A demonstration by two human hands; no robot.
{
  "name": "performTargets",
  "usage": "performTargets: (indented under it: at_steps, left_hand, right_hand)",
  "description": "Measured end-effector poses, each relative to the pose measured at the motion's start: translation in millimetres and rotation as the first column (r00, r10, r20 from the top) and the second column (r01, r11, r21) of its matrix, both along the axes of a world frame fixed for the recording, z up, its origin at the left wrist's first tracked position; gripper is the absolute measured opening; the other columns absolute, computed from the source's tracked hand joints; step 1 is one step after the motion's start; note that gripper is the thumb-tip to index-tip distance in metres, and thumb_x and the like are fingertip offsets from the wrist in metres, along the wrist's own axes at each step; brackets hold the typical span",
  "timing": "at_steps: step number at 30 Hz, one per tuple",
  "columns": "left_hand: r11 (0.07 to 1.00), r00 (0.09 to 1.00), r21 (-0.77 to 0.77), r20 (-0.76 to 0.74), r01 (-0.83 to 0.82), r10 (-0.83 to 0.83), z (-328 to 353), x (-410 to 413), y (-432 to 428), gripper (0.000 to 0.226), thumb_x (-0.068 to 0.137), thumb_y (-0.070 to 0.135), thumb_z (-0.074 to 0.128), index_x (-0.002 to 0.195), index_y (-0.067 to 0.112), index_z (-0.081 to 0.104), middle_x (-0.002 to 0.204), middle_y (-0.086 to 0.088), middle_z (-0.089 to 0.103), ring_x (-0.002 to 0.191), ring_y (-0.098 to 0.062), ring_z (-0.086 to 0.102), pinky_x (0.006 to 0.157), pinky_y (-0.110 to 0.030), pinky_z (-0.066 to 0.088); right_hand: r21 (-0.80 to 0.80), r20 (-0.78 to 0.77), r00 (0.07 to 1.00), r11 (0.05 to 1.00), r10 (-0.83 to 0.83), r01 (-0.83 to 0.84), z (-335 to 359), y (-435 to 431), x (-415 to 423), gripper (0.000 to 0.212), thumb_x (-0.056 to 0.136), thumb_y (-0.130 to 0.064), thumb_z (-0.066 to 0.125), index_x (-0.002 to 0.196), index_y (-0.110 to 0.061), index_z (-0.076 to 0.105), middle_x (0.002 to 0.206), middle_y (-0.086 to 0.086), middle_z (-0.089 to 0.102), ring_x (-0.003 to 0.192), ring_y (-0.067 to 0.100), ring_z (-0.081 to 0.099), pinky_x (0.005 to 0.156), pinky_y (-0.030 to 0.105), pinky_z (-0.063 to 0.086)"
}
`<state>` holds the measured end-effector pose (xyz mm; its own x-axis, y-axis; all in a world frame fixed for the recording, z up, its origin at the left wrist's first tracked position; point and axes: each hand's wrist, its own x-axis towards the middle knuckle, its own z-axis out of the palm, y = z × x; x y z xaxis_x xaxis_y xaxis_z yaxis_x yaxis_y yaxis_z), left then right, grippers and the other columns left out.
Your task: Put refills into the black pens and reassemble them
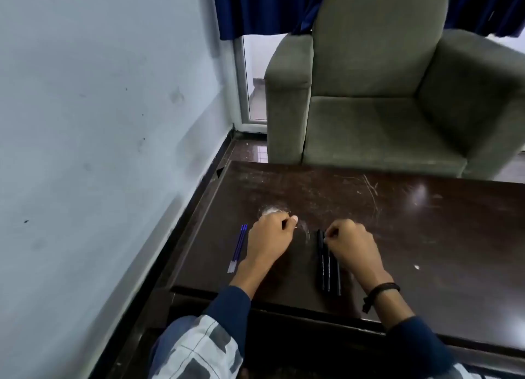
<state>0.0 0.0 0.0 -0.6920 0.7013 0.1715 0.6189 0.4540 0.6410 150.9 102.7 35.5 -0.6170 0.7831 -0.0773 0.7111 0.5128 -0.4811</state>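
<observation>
Black slim pens [326, 265], scratched glossy tabletop [431, 236]

The black pens [326, 262] lie side by side, blue refills [238, 248] apart.

Blue refills [238, 248] with clear, whitish near ends lie just to the left of the left hand [270, 239]. Black pens [326, 265] with faint pale print on the barrels lie beneath the fingers [338, 229] of the right hand [352, 245]. The tabletop [426, 222] is dark glossy brown, with pale scratches beyond both hands and a whitish smudge just past the left fingers. The sleeves [227, 307] are navy and the wristband [380, 289] is black. A cloth [196, 350] behind the hands is checked white, grey and blue. Far beyond the fingers, the armchair [369, 66] is grey-green, the curtain [255, 6] is deep blue, and the wall [99, 109] is pale blue-grey with dark specks.
</observation>
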Motion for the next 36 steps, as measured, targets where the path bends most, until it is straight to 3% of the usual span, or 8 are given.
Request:
performTargets:
  at_steps: [4, 8, 14, 18, 24, 30, 36]
  left_hand:
    - [0.999, 1.0, -0.046, 0.018, 0.018, -0.017, -5, -2, 6, 0.035, 0.1, 0.048, 0.055, 0.079, 0.022, 0.067, 0.059, 0.01, 0.054, 0.058, -0.013, 0.055, 0.049, -0.029, 0.033]
    - [0.999, 0.999, -0.045, 0.029, 0.019, -0.017, -4, -8, 8, 0.034, 0.1, 0.046, 0.056, 0.076, 0.023, 0.065, 0.06, 0.01, 0.054, 0.056, -0.007, 0.052, 0.047, -0.028, 0.03]
    - [1.0, 1.0, -0.03, 0.029, -0.008, 0.009, -2, -14, 7, 0.035, 0.099, 0.046, 0.057, 0.074, 0.022, 0.062, 0.061, 0.009, 0.055, 0.056, -0.007, 0.052, 0.047, -0.029, 0.033]
    - [0.999, 1.0, -0.041, 0.026, 0.005, -0.004, -3, -12, 11, 0.033, 0.099, 0.047, 0.056, 0.073, 0.026, 0.059, 0.064, 0.01, 0.055, 0.061, -0.012, 0.056, 0.052, -0.031, 0.035]
    - [0.998, 1.0, -0.067, -0.019, 0.001, -0.002, -9, -7, 16, 0.03, 0.098, 0.05, 0.057, 0.074, 0.031, 0.057, 0.06, 0.014, 0.05, 0.055, -0.004, 0.045, 0.049, -0.029, 0.031]
    - [0.997, 1.0, -0.079, 0.003, -0.023, 0.024, -10, -9, 14, 0.025, 0.097, 0.05, 0.057, 0.079, 0.033, 0.059, 0.064, 0.014, 0.055, 0.064, -0.013, 0.054, 0.048, -0.025, 0.033]
    - [0.992, 0.987, -0.087, 0.122, -0.09, 0.1, -5, -13, 15, 0.013, 0.093, 0.05, 0.062, 0.086, 0.04, 0.062, 0.082, 0.019, 0.06, 0.075, -0.009, 0.059, 0.054, -0.025, 0.039]
  right_hand:
    - [0.094, 0.139, 0.99, 0.995, 0.003, -0.016, -4, -7, -4, 0.012, 0.095, -0.019, 0.059, 0.09, -0.017, 0.069, 0.088, 0.003, 0.066, 0.076, 0.03, 0.064, 0.065, 0.038, 0.054]
    - [0.144, 0.246, 0.967, 0.983, 0.075, -0.113, -10, -18, -12, 0.009, 0.095, -0.021, 0.06, 0.097, -0.013, 0.06, 0.088, 0.002, 0.054, 0.088, 0.034, 0.068, 0.065, 0.037, 0.048]
    - [0.155, 0.281, 0.95, 0.97, 0.136, -0.185, -11, -24, -17, 0.005, 0.098, -0.018, 0.059, 0.098, -0.014, 0.057, 0.091, 0.0, 0.049, 0.091, 0.028, 0.068, 0.063, 0.035, 0.046]
    - [0.139, 0.259, 0.951, 0.968, 0.169, -0.21, -8, -28, -17, 0.009, 0.098, -0.018, 0.059, 0.105, -0.014, 0.063, 0.108, 0.003, 0.058, 0.095, 0.028, 0.067, 0.069, 0.037, 0.053]
    - [0.074, 0.25, 0.943, 0.967, 0.22, -0.245, -13, -27, -21, 0.015, 0.097, -0.008, 0.056, 0.111, -0.01, 0.06, 0.114, 0.009, 0.058, 0.1, 0.033, 0.066, 0.073, 0.039, 0.053]
    - [0.002, 0.154, 0.961, 0.973, 0.23, -0.233, -20, -25, -27, 0.015, 0.092, -0.004, 0.055, 0.104, -0.01, 0.059, 0.101, 0.01, 0.063, 0.089, 0.034, 0.067, 0.069, 0.042, 0.056]
    - [-0.045, 0.061, 0.987, 0.988, 0.149, -0.147, -19, -23, -28, 0.013, 0.089, -0.016, 0.063, 0.099, -0.017, 0.056, 0.08, 0.0, 0.054, 0.09, 0.037, 0.066, 0.064, 0.036, 0.043]
